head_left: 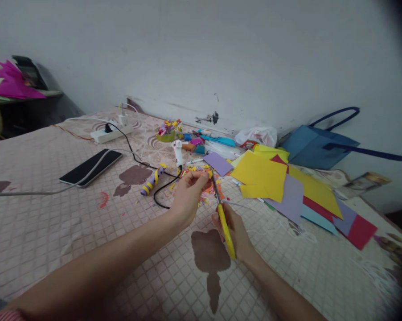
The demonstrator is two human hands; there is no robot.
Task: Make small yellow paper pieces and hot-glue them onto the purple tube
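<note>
My left hand (189, 194) pinches a small piece of yellow paper (210, 174) between thumb and fingertips. In my right hand (236, 229) are scissors (225, 229) with yellow handles, their blades pointing away from me beside the yellow piece. I cannot tell whether the blades touch it. Small colourful paper scraps (204, 196) lie under and around the fingertips. Left of my left hand rests a purple roll wound with a yellow strip (152, 181). A white glue gun (178, 154) with a black cord stands just beyond.
Yellow, purple and red paper sheets (261, 174) spread to the right, before a blue bag (317, 145). A dark tablet (90, 168) lies at left with a cable across it, near a white power strip (109, 131). A bowl of paper pieces (167, 133) sits near the wall.
</note>
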